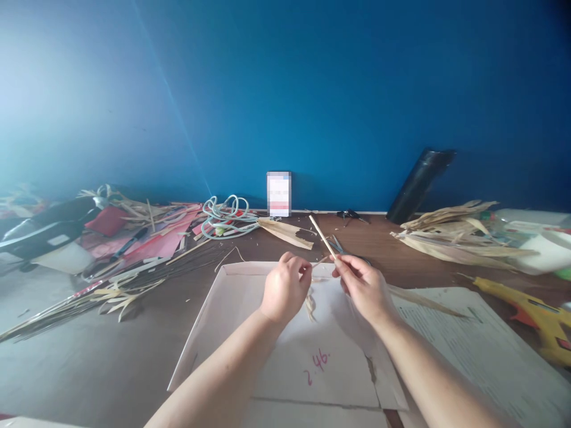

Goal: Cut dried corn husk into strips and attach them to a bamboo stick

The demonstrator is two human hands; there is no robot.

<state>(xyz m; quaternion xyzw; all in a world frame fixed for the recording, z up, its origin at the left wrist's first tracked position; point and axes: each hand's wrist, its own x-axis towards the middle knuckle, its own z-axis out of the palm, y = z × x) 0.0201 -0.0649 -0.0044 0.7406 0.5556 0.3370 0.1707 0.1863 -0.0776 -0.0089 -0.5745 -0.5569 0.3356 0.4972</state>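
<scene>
My right hand [366, 289] pinches a thin pale stick [322, 235] near its lower end. The stick slants up and to the left. My left hand [285, 290] is closed at the fingertips on a narrow strip of dried husk [319, 262], which runs across to the stick at my right fingers. Whether the strip is wound round the stick is too small to tell. Below the hands, a small curled husk scrap [309, 307] shows over a white cardboard sheet [285, 380] with pink handwriting.
Beyond the hands lie a husk piece [288, 233], partly hidden scissors [338, 242] and a coiled pale cord [229, 217]. A phone [279, 195] leans on the wall. At right are husks [450, 238], a yellow glue gun [530, 312] and a printed sheet [482, 356]. Stems and paper clutter the left.
</scene>
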